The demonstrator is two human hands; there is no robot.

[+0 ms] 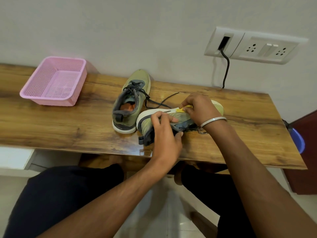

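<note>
The shoe [145,123] lies on its side near the desk's [68,126] front edge. The left hand [164,134] grips its collar, fingers curled. The right hand [199,107] pinches a yellow cloth [181,109] against its white sole. A second shoe [132,98] stands just behind, its loose lace [163,100] trailing towards the right hand. A pink basket [51,100] sits well apart, far left.

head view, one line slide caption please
Left hand holds a tipped green shoe; right hand presses a yellow cloth to its sole.
</note>
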